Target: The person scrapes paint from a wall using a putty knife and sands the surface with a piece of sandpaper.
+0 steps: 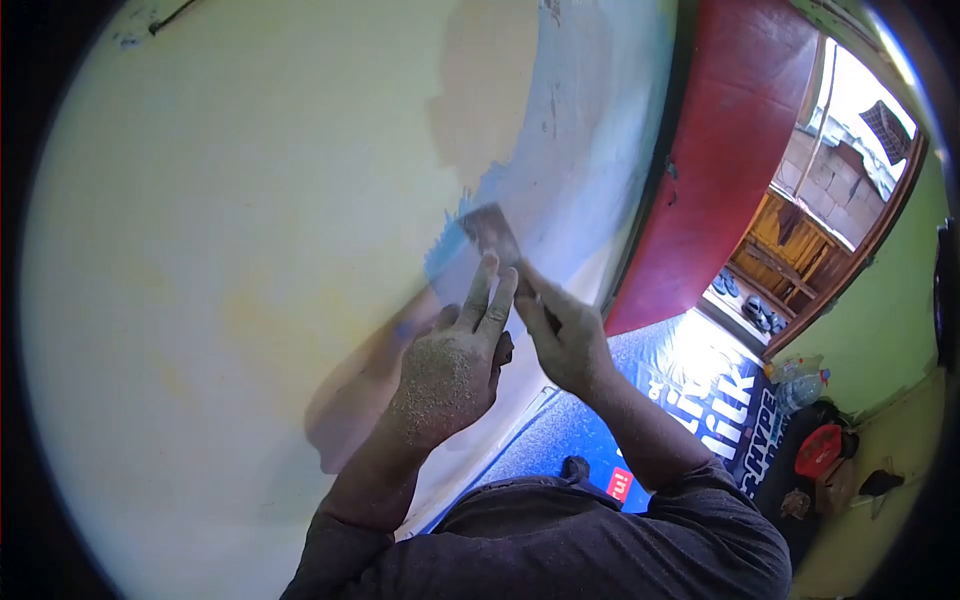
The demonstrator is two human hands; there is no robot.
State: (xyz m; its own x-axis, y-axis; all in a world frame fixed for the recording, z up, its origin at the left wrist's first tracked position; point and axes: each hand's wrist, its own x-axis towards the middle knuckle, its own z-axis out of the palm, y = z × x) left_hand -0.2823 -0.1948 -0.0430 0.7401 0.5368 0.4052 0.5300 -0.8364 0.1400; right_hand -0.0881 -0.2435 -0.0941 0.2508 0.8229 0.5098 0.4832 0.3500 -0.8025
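A flat scraper lies with its blade against the painted wall, at the border between pale cream paint and a bare blue patch. My left hand, coated in pale dust and crumbs, is closed around its handle, two fingers stretched along the blade. The dark handle end shows beside the palm. From the right, my right hand also grips the scraper, its fingers reaching the blade's side. Its exact hold is partly hidden. The blade looks slightly blurred.
A red door stands to the right of the wall, beside an open doorway with shoes outside. Blue printed sheeting covers the floor. Plastic bottles and a red round object sit at the lower right.
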